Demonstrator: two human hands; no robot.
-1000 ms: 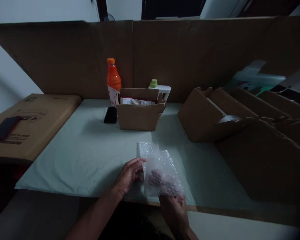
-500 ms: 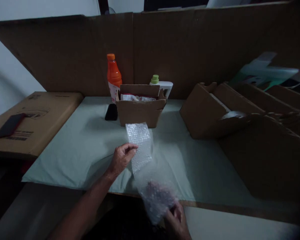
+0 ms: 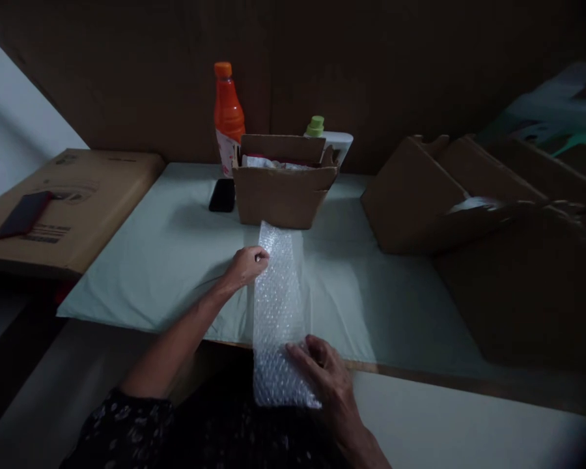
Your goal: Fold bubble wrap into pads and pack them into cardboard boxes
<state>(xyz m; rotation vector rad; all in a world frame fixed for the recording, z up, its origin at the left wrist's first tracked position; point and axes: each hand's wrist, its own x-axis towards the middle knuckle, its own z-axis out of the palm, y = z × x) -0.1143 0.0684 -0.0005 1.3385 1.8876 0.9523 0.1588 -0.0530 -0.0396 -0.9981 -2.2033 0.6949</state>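
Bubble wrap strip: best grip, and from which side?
Grip the bubble wrap at its short ends, from the long sides: it is a long limp strip lying flat on the table, near end overhanging the edge. The left hand pinches its far left edge; the right hand rests on the near end. Held mid-strip it would probably sag.

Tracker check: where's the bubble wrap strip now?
Centre of the head view: bubble wrap strip runs from before the cardboard box past the table's near edge; left hand pinches its far end, right hand covers its near end.
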